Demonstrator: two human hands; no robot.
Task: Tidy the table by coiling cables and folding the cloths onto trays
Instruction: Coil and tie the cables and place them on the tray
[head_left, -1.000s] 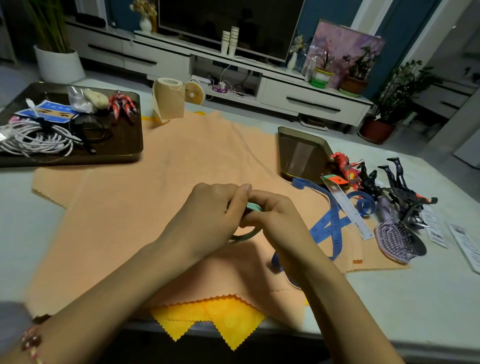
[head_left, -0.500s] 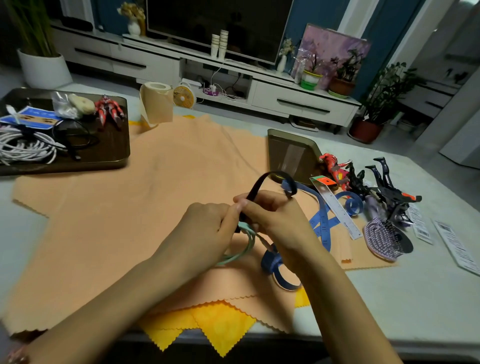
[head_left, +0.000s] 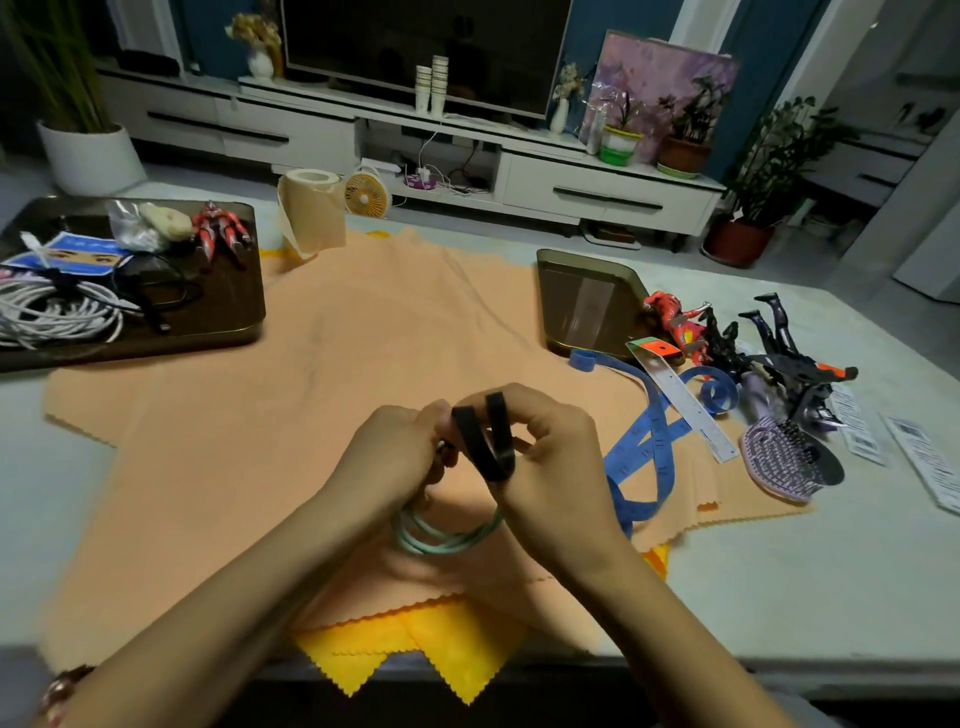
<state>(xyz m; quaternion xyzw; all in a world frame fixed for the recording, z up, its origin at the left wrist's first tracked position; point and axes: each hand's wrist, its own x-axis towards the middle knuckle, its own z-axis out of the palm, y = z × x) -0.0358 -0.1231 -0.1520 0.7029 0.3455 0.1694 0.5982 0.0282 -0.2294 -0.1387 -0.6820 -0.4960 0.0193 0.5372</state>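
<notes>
My left hand grips a coiled mint-green cable at its top, and the loops hang below my fingers. My right hand pinches a black strap that loops over the coil's top between both hands. Both hands hover over a large orange cloth spread on the table, with a yellow cloth under it at the near edge. A dark tray at the left holds a coiled white cable and a black cable. A second, smaller tray stands at the right.
A blue measuring tape, a ruler, toy figures and a purple hairbrush lie to the right. Paper labels sit at the far right. A roll of tape stands behind the cloth. A toy figure lies on the left tray.
The black strap came up from between my hands and is now bent into a tight loop over the coil. The green coil hangs lower under my hands.
</notes>
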